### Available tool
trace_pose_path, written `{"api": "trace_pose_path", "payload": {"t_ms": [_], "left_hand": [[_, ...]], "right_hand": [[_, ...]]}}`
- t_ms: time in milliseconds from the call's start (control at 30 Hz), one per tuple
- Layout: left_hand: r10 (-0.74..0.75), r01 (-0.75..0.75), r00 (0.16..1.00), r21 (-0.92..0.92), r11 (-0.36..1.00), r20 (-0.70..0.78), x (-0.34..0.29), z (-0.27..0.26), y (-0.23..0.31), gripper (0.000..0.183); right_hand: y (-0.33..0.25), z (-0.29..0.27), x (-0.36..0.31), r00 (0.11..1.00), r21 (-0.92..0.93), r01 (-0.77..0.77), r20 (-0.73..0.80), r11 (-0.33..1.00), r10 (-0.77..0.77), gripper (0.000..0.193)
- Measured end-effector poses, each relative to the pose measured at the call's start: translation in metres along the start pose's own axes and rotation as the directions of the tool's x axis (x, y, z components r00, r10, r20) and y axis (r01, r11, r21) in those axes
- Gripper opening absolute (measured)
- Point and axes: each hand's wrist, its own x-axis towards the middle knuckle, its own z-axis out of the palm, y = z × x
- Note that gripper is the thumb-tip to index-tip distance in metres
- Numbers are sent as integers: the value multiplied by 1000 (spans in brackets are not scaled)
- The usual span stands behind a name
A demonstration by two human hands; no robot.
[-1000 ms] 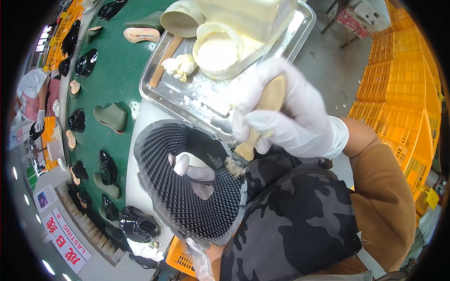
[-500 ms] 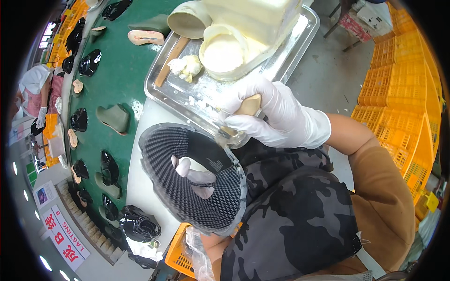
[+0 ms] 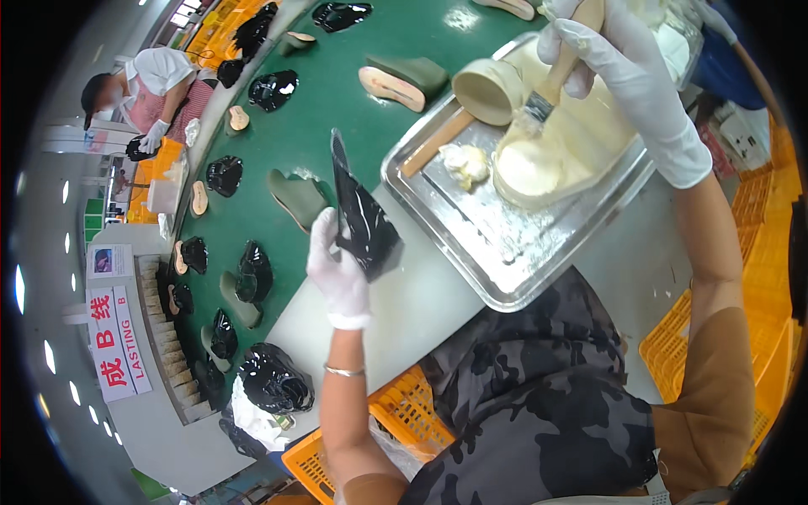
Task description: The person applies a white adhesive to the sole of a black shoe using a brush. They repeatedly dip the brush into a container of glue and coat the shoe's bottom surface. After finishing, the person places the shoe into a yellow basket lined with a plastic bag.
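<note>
My left hand, in a white glove, grips a black glossy shoe upper by its near left side, above the table's edge. My gloved right hand is closed round the wooden handle of a flat brush. The brush points down, its bristles at an off-white container holding thick, pale glue. That container stands in a metal tray smeared with white. Beside it are a beige cup lying on its side, a wooden stick and a crumpled, yellowish-white lump.
A green belt carries green shoe lasts and black uppers. A black glossy bundle sits on the white table's near left. Orange crates stand below and at right. Across the belt, a person handles a black piece.
My left hand has swung the upper up and away; its glossy outside shows instead of its ribbed lining. My right hand has carried the brush from the upper's edge up to the glue container.
</note>
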Motion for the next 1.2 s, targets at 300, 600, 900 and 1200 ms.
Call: {"api": "trace_pose_path", "payload": {"t_ms": [300,600,900,1200], "left_hand": [[-103,65,994,593,802,30,129,-16,-87,30],[-114,48,992,633,773,63,161,4,-111,38],[-17,0,999,440,898,34,47,-110,-71,38],[132,122,979,963,239,-157,-135,-223,2,25]], "right_hand": [[32,-17,15,981,97,-174,99,980,164,17],[13,-25,13,954,125,-270,165,955,249,16],[20,-23,10,968,187,-222,162,957,193,15],[14,-18,7,974,162,-187,161,969,161,14]]}}
